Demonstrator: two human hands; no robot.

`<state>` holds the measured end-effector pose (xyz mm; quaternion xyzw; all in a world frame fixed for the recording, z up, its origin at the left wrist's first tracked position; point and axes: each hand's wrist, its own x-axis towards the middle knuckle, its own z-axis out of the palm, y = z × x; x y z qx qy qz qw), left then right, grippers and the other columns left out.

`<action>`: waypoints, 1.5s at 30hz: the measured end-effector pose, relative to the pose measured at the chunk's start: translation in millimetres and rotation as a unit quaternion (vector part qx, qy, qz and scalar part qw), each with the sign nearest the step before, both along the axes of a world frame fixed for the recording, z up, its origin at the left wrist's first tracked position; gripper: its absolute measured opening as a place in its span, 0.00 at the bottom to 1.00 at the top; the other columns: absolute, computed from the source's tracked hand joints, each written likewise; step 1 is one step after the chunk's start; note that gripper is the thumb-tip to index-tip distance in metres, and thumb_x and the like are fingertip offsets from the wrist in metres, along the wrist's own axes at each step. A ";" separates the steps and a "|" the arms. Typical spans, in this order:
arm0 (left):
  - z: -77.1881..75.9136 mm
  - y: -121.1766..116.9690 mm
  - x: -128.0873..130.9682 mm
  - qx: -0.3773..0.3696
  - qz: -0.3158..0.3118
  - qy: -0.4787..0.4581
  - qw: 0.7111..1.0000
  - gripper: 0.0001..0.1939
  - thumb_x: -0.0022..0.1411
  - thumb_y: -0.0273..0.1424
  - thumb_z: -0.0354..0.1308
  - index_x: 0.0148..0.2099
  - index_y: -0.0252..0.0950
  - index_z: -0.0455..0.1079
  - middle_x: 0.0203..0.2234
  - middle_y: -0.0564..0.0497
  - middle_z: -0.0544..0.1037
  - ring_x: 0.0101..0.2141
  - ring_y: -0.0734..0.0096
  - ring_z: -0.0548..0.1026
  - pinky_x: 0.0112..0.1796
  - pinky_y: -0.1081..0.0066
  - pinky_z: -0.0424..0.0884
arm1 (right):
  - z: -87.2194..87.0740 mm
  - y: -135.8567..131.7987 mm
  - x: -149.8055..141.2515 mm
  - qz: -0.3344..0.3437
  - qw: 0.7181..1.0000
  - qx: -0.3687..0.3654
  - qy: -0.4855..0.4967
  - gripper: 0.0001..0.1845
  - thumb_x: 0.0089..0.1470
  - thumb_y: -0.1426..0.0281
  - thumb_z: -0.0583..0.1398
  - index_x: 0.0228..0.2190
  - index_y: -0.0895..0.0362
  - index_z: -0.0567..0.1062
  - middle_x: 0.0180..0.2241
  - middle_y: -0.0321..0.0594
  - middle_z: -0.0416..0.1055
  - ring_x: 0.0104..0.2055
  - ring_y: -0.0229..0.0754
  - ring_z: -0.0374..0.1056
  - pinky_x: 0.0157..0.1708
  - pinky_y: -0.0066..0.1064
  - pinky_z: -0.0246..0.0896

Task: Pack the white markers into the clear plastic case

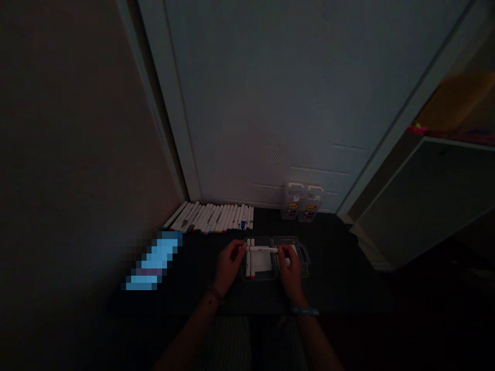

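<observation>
Two markers [252,267] lie in the case [265,280], left hand [229,263] and right hand [292,268] grip a third marker [265,249], more markers [218,219] line the counter's [340,252] back edge

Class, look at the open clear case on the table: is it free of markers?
No: two white markers lie side by side in the clear case.
</observation>
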<state>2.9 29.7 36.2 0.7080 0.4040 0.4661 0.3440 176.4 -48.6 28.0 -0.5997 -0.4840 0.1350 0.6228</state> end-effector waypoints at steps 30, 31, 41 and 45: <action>-1.9 1.3 -1.5 -0.013 -0.021 -0.015 1.000 0.11 0.62 0.38 0.51 0.36 0.36 0.67 0.23 0.55 0.72 0.26 0.72 0.71 0.29 0.76 0.65 | -3.6 0.2 1.6 0.015 1.000 -0.024 0.000 0.14 0.60 0.62 0.51 0.30 0.56 0.70 0.29 0.35 0.68 0.32 0.38 0.63 0.32 0.26 0.55; -1.9 1.3 -1.6 -0.015 -0.023 -0.017 0.999 0.11 0.62 0.38 0.50 0.36 0.36 0.67 0.23 0.55 0.71 0.26 0.73 0.71 0.29 0.76 0.64 | -4.3 0.4 2.0 0.015 1.000 -0.027 -0.001 0.14 0.60 0.62 0.51 0.30 0.56 0.70 0.28 0.35 0.68 0.32 0.38 0.63 0.31 0.26 0.55; -4.2 2.4 0.2 -0.006 -0.008 -0.013 1.000 0.12 0.61 0.40 0.50 0.37 0.36 0.67 0.23 0.55 0.72 0.26 0.72 0.70 0.30 0.75 0.64 | -0.9 -0.1 1.6 0.016 1.000 -0.024 -0.012 0.12 0.60 0.64 0.52 0.33 0.56 0.71 0.30 0.36 0.69 0.33 0.38 0.64 0.33 0.26 0.56; -5.6 3.2 0.9 -0.002 0.007 -0.003 1.000 0.12 0.61 0.40 0.50 0.38 0.36 0.67 0.24 0.55 0.71 0.26 0.73 0.69 0.28 0.75 0.63 | 1.2 -0.7 0.6 0.010 1.000 -0.025 -0.010 0.11 0.60 0.64 0.52 0.34 0.56 0.71 0.32 0.37 0.70 0.35 0.39 0.64 0.33 0.26 0.56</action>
